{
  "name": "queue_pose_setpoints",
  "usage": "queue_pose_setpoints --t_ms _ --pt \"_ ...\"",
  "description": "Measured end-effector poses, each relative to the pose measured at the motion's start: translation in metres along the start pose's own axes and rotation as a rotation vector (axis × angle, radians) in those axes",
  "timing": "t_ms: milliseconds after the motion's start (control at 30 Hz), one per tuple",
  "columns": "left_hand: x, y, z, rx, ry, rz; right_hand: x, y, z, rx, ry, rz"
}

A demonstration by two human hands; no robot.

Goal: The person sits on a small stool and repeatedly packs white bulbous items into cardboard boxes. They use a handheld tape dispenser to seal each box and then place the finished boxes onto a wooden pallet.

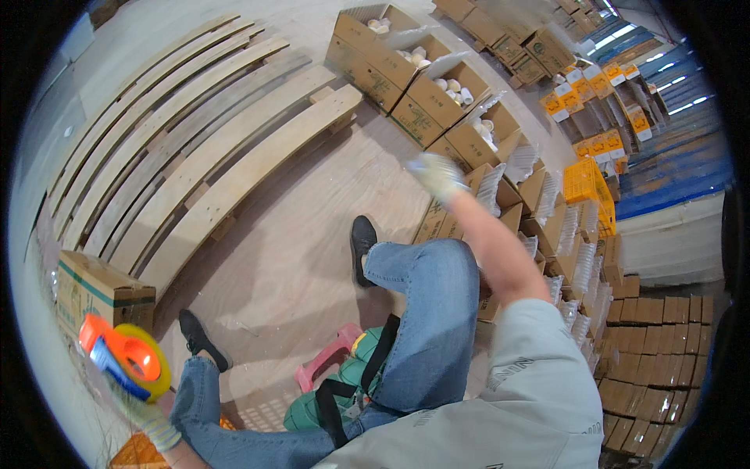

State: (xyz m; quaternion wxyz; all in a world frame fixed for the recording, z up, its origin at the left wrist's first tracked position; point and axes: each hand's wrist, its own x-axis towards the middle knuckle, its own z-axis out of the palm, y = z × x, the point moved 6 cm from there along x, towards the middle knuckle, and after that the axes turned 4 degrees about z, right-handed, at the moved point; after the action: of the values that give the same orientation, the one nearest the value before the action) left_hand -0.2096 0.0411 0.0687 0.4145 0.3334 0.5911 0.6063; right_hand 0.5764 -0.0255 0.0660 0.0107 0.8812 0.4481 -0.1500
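Note:
In my gloved left hand (pixel 134 405), at the lower left, is a tape dispenser (pixel 117 352) in orange and blue with a yellow roll; the fingers are wrapped around its lower part. Close beyond it stands a brown cardboard box (pixel 109 291) with a green stripe, its top closed. My right arm stretches forward to the right, and the gloved right hand (pixel 437 177) is smeared by motion. This hand is nearest to a row of open cardboard boxes (pixel 422 109), several holding pale rounded items in clear plastic liners. Whether it touches a box cannot be made out.
A wooden slatted pallet (pixel 226 191) lies on the floor at the far left. Open boxes with plastic liners (pixel 566 266) crowd my right side, near a yellow crate (pixel 584 184) and stacked flat cartons (pixel 656 344). Between my legs are a pink stool (pixel 332 358) and a green cushion (pixel 308 412).

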Motion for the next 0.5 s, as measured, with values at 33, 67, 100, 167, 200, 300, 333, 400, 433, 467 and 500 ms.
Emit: queue_pose_setpoints --t_ms 33,67,100,167,200,300,333,400,433,467,500 --pt "-0.005 0.004 0.022 -0.153 0.025 -0.190 -0.036 0.028 -0.021 0.296 0.319 0.050" --pt "-0.015 0.012 0.049 -0.200 -0.093 -0.229 -0.068 0.054 -0.025 0.290 0.559 0.050" --pt "-0.023 0.015 0.066 -0.254 -0.197 -0.254 -0.103 0.078 -0.030 0.280 0.800 0.055" --pt "-0.016 0.001 0.073 -0.129 -0.263 -0.086 -0.160 0.123 0.008 0.512 0.472 0.253" --pt "-0.015 -0.005 0.075 0.017 -0.216 -0.024 -0.178 0.134 0.031 0.288 0.308 0.056" --pt "-0.021 0.003 0.105 0.334 -0.217 0.144 -0.199 0.205 0.131 -0.084 -0.168 0.267" --pt "-0.026 0.008 0.112 0.371 -0.209 0.143 -0.187 0.209 0.141 -0.242 -0.272 0.234" --pt "-0.033 0.009 0.130 0.374 -0.230 0.068 -0.146 0.205 0.158 -1.003 -0.180 -0.289" --pt "-0.034 0.005 0.136 0.336 -0.264 -0.002 -0.131 0.196 0.166 -1.609 0.327 -0.662" --pt "-0.032 0.004 0.127 0.341 -0.256 0.070 -0.099 0.169 0.163 -1.279 0.167 -0.609" --pt "-0.031 -0.005 0.119 0.343 -0.256 0.140 -0.065 0.123 0.148 -0.824 -0.054 -0.369"
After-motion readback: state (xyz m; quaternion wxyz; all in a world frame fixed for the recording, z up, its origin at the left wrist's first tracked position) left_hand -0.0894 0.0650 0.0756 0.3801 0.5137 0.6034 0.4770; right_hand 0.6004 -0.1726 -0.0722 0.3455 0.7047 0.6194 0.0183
